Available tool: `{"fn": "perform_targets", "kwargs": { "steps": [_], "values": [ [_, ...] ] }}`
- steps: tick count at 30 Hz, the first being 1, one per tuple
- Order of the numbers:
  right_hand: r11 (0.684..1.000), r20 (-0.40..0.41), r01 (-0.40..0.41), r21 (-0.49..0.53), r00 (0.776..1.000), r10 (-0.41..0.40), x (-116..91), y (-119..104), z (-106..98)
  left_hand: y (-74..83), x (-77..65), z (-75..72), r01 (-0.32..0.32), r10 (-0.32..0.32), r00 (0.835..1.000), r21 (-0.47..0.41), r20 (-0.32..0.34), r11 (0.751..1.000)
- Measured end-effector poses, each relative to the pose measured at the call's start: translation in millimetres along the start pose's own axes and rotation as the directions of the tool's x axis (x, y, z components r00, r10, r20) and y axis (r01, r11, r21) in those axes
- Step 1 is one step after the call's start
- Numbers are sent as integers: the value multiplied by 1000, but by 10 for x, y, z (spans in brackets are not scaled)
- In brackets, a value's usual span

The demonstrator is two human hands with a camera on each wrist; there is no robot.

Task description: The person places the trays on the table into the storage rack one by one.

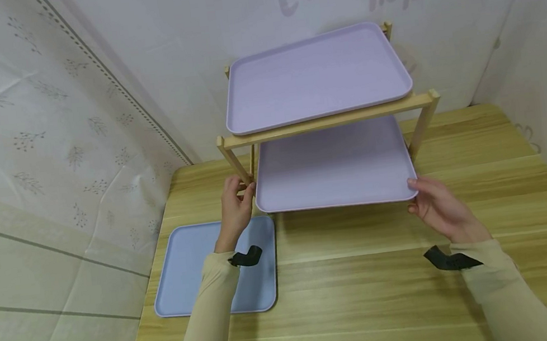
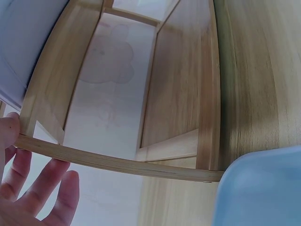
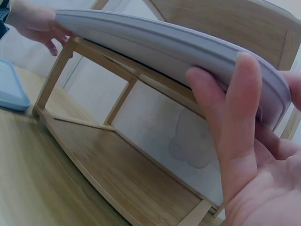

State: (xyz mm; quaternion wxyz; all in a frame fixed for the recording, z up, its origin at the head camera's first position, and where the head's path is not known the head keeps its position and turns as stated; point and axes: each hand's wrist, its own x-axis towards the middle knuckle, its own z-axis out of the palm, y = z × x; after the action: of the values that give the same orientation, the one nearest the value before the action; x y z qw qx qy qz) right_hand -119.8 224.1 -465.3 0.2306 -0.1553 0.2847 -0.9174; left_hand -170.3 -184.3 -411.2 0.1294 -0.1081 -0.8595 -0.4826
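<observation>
A wooden rack with shelves stands at the back of the table. One light purple tray lies on its top. Below it, a second purple tray sits on the middle shelf, its front edge jutting forward. My right hand pinches this lower tray's front right corner, thumb above and fingers underneath, as the right wrist view confirms. At the rack's left front post, my left hand grips the wood between thumb and fingers, close to the tray's left edge. The bottom shelf holds nothing visible.
A light blue tray lies on the wood-grain table at the left, partly under my left forearm. Pale patterned curtains hang behind and at both sides of the table.
</observation>
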Motion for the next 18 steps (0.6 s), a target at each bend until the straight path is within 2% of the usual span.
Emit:
{"fn": "perform_targets", "kwargs": {
  "steps": [7,9,13,14,16,18],
  "values": [
    [998,-98,38,-44,994,-42,70,-34,17,-21,1,2,-24,23,1000,-10,-6,1000],
    [998,-112,52,-27,992,-55,93,-43,27,-26,3,2,-25,25,1000,-17,-7,1000],
    [994,-203,80,-71,975,-93,117,-44,71,-29,3,0,-26,26,1000,-20,-9,999],
    [990,-241,92,-107,964,-116,118,-38,88,-29,4,-1,-27,27,1000,-20,-10,999],
    [966,-335,115,-231,923,-190,117,-16,130,-28,4,0,-29,29,1000,-20,-10,999],
    [903,-403,130,-408,862,-307,113,14,178,-27,4,1,-32,32,999,-19,-10,999]
  ]
}}
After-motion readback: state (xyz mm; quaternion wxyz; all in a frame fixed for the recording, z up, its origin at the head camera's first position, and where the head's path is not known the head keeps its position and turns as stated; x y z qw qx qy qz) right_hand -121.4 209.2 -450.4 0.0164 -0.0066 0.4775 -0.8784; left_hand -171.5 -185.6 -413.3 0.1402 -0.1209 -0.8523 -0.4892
